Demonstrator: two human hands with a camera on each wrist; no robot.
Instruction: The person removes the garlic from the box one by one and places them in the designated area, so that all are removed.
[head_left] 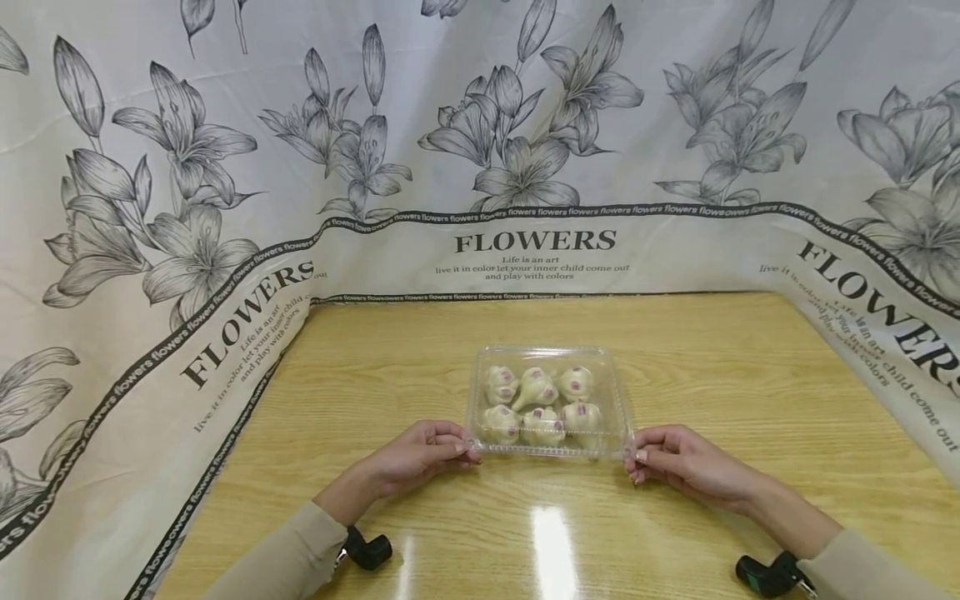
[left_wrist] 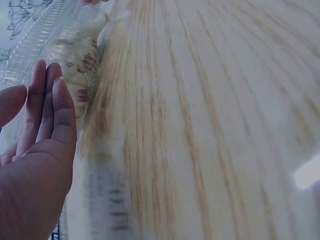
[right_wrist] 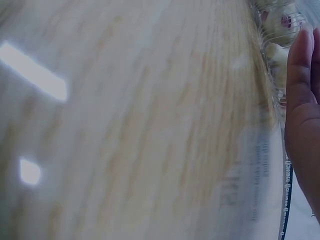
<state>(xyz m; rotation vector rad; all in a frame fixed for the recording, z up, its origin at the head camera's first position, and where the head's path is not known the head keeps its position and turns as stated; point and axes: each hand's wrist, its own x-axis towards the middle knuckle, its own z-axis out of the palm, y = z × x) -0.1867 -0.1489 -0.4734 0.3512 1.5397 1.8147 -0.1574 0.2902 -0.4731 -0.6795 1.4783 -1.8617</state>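
A clear plastic clamshell container (head_left: pixel 551 450) stands in the middle of the wooden table, its lid down. Through the plastic I see several cream, bulb-shaped pieces (head_left: pixel 536 386) with purple marks, set in two rows; one has a tapering stem. My left hand (head_left: pixel 420 457) pinches the container's near left corner between thumb and fingers. At the near right corner my right hand (head_left: pixel 686 462) pinches the rim, thumb on top. In the left wrist view the fingers lie along the container's side. The right wrist view shows only part of the hand beside the plastic.
The wooden table (head_left: pixel 375 358) reaches back to a white flower-printed cloth (head_left: pixel 360 258) that encloses it at the back and both sides. Black wrist devices sit below each forearm, one left (head_left: pixel 367 550) and one right (head_left: pixel 765 575). Light glares off the tabletop near the front.
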